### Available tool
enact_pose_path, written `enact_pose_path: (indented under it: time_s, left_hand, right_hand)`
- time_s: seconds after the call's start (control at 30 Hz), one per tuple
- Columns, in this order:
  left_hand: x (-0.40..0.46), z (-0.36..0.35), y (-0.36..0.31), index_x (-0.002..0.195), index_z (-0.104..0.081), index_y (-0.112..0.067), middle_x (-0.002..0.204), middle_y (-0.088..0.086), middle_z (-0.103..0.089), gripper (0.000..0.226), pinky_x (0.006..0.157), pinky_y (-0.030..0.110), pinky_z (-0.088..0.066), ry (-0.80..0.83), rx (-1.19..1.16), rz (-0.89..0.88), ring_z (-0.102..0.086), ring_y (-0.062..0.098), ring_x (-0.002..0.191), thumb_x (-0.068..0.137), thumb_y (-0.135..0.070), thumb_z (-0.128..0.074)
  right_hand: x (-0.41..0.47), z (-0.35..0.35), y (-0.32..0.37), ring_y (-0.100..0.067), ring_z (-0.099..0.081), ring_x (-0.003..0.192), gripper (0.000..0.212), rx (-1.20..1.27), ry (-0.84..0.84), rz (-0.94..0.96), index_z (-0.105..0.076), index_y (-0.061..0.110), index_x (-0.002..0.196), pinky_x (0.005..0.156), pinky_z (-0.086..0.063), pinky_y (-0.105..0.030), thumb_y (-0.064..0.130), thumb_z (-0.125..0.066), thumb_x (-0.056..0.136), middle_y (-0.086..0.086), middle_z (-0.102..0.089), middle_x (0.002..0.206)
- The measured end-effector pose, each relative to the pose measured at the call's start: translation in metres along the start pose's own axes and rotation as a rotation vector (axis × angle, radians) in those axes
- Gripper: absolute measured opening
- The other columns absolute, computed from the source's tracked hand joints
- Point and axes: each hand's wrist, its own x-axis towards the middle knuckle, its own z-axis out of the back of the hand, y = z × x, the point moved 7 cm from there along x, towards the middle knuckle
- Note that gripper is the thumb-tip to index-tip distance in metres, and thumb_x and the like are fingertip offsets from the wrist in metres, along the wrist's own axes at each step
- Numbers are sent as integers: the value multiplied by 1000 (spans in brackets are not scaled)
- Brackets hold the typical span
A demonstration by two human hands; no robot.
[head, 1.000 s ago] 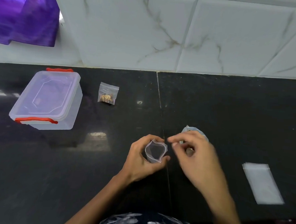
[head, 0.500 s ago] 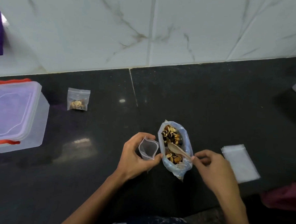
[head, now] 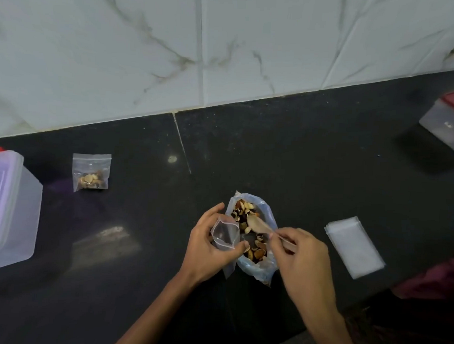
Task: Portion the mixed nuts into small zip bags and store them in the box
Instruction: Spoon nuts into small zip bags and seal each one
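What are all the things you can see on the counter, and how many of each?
big bag of mixed nuts: 1, clear bluish, open, front middle of the counter
spoon: 1, pale wood colour, bowl in the big bag
small zip bag: 1, clear, open and empty, in the left hand
filled zip bag: 1, clear with brown nuts, lying flat at back left
empty zip bags: a stack, count unclear, clear white, at right
box: 1, clear with red clips, lidded, left edge
second container: 1, clear with red lid, far right
counter: 1, black
left hand: holds the small zip bag
right hand: pinches the spoon handle
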Motion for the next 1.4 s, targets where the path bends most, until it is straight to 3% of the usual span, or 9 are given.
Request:
enact_pose_path:
  time_s: [0.1,0.23,0.43,0.57,0.87,1.0,1.17,1.3,1.4]
  left_hand:
    - [4,-5,3,94,-66,-33,133,-16,-53,39,98,42,-50,30,-44,31,-48,4,127,60,-38,-83]
    - [8,-11,2,94,-64,-18,126,-4,-61,35,89,42,-55,90,-120,23,-59,12,117,66,-25,-83]
    - [8,-12,4,96,-64,-14,115,-5,-67,36,88,37,-56,88,-125,25,-64,11,109,66,-24,-81]
    - [9,-13,3,94,-64,-15,109,-3,-69,31,84,40,-57,104,-131,17,-66,14,105,68,-20,-81]
    - [8,-13,-3,90,-63,-19,104,-2,-69,27,78,43,-59,137,-146,11,-67,17,101,68,-21,-80]
    - [8,-14,-2,93,-62,-13,116,-2,-66,32,82,46,-58,144,-180,24,-65,17,107,68,-17,-82]
    - [6,2,-11,95,-64,-29,121,-20,-53,43,88,22,-52,-12,-17,-7,-53,0,116,58,-41,-82]
    - [4,5,-23,99,-62,-26,105,-7,-63,45,81,33,-56,-5,-40,-33,-63,16,102,61,-29,-86]
    - [2,3,-31,98,-62,-18,96,-6,-67,43,77,30,-57,-6,-40,-20,-66,12,92,64,-13,-87]
  right_hand:
    - [1,8,9,-5,-58,69,18,-81,-115,54,-71,12,101,61,-53,-25,22,-60,91,5,-59,78]
    - [9,-11,13,-3,-50,66,23,-273,-14,45,-66,18,104,57,-41,-14,29,-48,97,8,-50,78]
    - [14,-29,12,-5,-53,67,25,-367,41,28,-62,18,93,59,-42,-16,28,-40,99,6,-53,80]
    - [23,-24,-1,-10,-58,53,28,-135,37,-72,-64,19,71,50,-50,-22,26,-51,95,3,-60,59]
    - [24,-32,-27,-8,-51,45,24,198,123,-320,-73,16,69,50,-43,-27,21,-60,89,-4,-60,53]
    - [22,-35,-36,-26,-68,74,21,426,103,-457,-74,25,69,71,-55,-42,21,-63,86,-10,-71,71]
    - [13,-20,-38,-19,-58,66,20,497,81,-439,-74,26,68,63,-45,-35,19,-65,85,-19,-67,72]
    - [3,-6,-35,5,-50,41,18,548,77,-457,-73,24,74,50,-38,-19,16,-63,87,10,-56,42]
    - [-3,7,-32,5,-56,52,13,597,33,-439,-73,22,82,52,-37,-17,14,-64,87,17,-60,48]
